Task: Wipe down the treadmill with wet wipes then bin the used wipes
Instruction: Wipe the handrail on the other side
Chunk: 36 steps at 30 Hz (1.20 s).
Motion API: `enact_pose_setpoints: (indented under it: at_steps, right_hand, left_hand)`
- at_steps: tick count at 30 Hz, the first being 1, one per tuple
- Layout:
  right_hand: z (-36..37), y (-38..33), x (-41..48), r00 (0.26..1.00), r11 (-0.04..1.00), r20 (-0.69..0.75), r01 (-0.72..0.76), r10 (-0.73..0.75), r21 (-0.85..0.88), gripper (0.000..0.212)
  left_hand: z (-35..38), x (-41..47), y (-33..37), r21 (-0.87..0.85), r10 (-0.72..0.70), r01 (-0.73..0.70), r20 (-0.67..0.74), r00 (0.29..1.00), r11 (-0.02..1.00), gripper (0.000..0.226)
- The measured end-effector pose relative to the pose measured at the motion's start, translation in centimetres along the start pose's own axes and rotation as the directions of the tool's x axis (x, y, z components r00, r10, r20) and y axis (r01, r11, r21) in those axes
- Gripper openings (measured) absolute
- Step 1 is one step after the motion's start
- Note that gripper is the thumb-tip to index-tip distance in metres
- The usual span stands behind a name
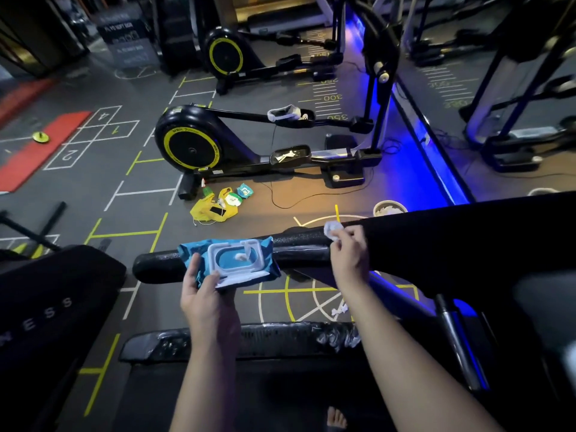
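At the far left of the frame a red mat is seen on the grey floor. In the lower left the dark side of a second machine is lettered in white. Left of centre an exercise machine with a yellow-ringed wheel is stood on the floor, and white scraps are held in its nearer pedal. Just below it a yellow bag is slumped open on the floor, with a flat black item lying at its mouth and a small teal packet beside it.

In the lower middle the pack of wet wipes is gripped by the left hand, with the thumb on top and the fingers curled beneath its left end. The pack is blue, its white lid is flipped open toward the camera, and one wipe is seen poking up from the opening. It is held in front of the black handrail (whether the two touch cannot be told).

Right of centre a crumpled wipe is pinched in the fingertips of the right hand at the upper edge of the handrail. Beyond it a round bin is partly hidden by the treadmill, and white crumpled wipes are held in it. Another white scrap is seen on the floor under the rail. A strip of blue light is cast along the right side.
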State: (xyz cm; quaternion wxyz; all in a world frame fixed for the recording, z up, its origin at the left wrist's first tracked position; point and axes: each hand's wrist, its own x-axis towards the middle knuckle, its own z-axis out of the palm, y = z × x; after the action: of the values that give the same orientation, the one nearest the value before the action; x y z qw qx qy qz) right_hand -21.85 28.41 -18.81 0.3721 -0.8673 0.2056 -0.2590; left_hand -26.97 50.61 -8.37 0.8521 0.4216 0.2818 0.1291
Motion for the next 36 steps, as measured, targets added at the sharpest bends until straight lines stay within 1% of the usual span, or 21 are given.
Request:
enact_pose_setpoints:
  at_steps: [3, 5, 7, 9, 11, 12, 14, 16, 17, 20, 22, 24, 26, 27, 28, 29, 31, 33, 34, 35, 36]
  right_hand:
    - [1.4, 0.5, -3.3, 0.997, 1.000, 0.067, 0.028, -0.027, -0.003, 0.027]
    - [2.2, 0.5, -5.0, 0.978, 1.000, 0.208, 0.012, -0.009, -0.017, 0.024]
    - [2.6, 0.7, -6.0, 0.932, 0.999, 0.363, -0.009, 0.024, -0.045, 0.023]
    - [2.5, 0.9, -6.1, 0.911, 0.999, 0.410, -0.035, 0.032, -0.002, 0.022]
    - [1.9, 0.8, -5.6, 0.930, 0.996, 0.365, -0.067, 0.042, 0.054, 0.017]
    - [1.5, 0.6, -5.1, 0.948, 0.995, 0.315, -0.076, 0.051, 0.067, 0.014]
    - [0.5, 0.1, -3.6, 0.988, 0.996, 0.149, -0.036, 0.024, 0.078, 0.010]
    - [-0.2, 0.2, -1.9, 1.000, 0.998, 0.015, 0.009, -0.010, 0.061, 0.010]
    - [-0.3, 0.3, -1.2, 1.000, 0.999, 0.002, 0.023, -0.023, 0.044, 0.011]
    - [0.1, 0.6, -1.0, 0.996, 0.998, 0.070, 0.066, -0.064, -0.025, 0.013]
    - [0.6, 0.8, -2.1, 0.988, 0.990, 0.083, 0.132, -0.127, -0.059, 0.017]
    - [1.4, 1.1, -3.4, 0.976, 0.982, 0.140, 0.180, -0.170, -0.062, 0.017]
    - [2.2, 1.3, -4.5, 0.959, 0.985, 0.244, 0.164, -0.146, -0.054, 0.016]
    - [2.4, 1.3, -5.1, 0.951, 0.988, 0.277, 0.151, -0.134, -0.040, 0.017]
    - [2.4, 1.2, -5.5, 0.950, 0.987, 0.272, 0.162, -0.151, -0.016, 0.017]
    - [2.1, 1.0, -5.7, 0.954, 0.982, 0.237, 0.188, -0.186, 0.016, 0.018]
    - [1.0, 0.6, -5.2, 0.971, 0.976, 0.102, 0.208, -0.215, 0.068, 0.022]
    - [0.1, 0.7, -3.7, 0.985, 0.981, -0.053, 0.168, -0.164, 0.095, 0.028]
    - [-0.3, 0.9, -2.8, 0.984, 0.984, -0.104, 0.152, -0.143, 0.089, 0.031]
    - [-0.3, 1.1, -2.0, 0.984, 0.987, -0.120, 0.143, -0.134, 0.067, 0.032]
    - [-0.3, 1.2, -1.6, 0.986, 0.989, -0.099, 0.140, -0.136, 0.035, 0.032]
  left_hand:
    - [-0.2, -0.1, -0.1, 0.004, -0.002, 0.002, 0.006, 1.000, 1.000, 0.058]
    - [-0.3, 0.1, -0.2, 0.001, -0.014, 0.014, -0.003, 1.000, 1.000, 0.057]
    - [-0.5, 0.4, -0.3, -0.013, -0.033, 0.033, -0.009, 0.999, 0.999, 0.057]
    - [-0.9, 0.5, -0.3, -0.022, -0.041, 0.041, -0.010, 0.999, 0.999, 0.056]
    - [-1.2, 0.6, -0.2, -0.028, -0.040, 0.040, -0.010, 0.999, 0.999, 0.056]
    - [-1.2, 0.7, -0.1, -0.033, -0.042, 0.041, -0.010, 0.999, 0.999, 0.056]
    - [-1.2, 0.9, 0.0, -0.053, -0.050, 0.049, -0.016, 0.999, 0.997, 0.057]
    - [-1.0, 1.0, -0.1, -0.078, -0.055, 0.054, -0.012, 0.998, 0.996, 0.058]
    - [-0.9, 1.0, -0.2, -0.083, -0.058, 0.057, -0.011, 0.998, 0.995, 0.059]
    - [-0.9, 1.1, -0.4, -0.087, -0.070, 0.069, -0.009, 0.997, 0.994, 0.059]
    - [-1.0, 1.1, -0.5, -0.086, -0.078, 0.077, -0.009, 0.997, 0.993, 0.058]
    - [-1.2, 1.1, -0.5, -0.089, -0.077, 0.076, -0.012, 0.997, 0.993, 0.057]
    - [-1.3, 1.1, -0.3, -0.079, -0.072, 0.071, -0.016, 0.997, 0.994, 0.057]
    - [-1.3, 1.2, -0.3, -0.075, -0.069, 0.068, -0.016, 0.997, 0.995, 0.057]
    - [-1.3, 1.3, -0.2, -0.076, -0.068, 0.067, -0.015, 0.998, 0.995, 0.057]
    - [-1.3, 1.4, -0.1, -0.082, -0.069, 0.068, -0.013, 0.998, 0.994, 0.058]
    - [-1.2, 1.5, -0.1, -0.094, -0.075, 0.074, -0.007, 0.997, 0.993, 0.058]
    - [-1.0, 1.4, -0.1, -0.095, -0.083, 0.082, 0.001, 0.997, 0.992, 0.058]
    - [-0.9, 1.3, -0.1, -0.096, -0.085, 0.086, 0.010, 0.996, 0.992, 0.058]
    - [-0.8, 1.2, -0.2, -0.093, -0.088, 0.089, 0.017, 0.996, 0.992, 0.057]
    - [-0.7, 1.0, -0.3, -0.083, -0.093, 0.094, 0.023, 0.995, 0.992, 0.057]
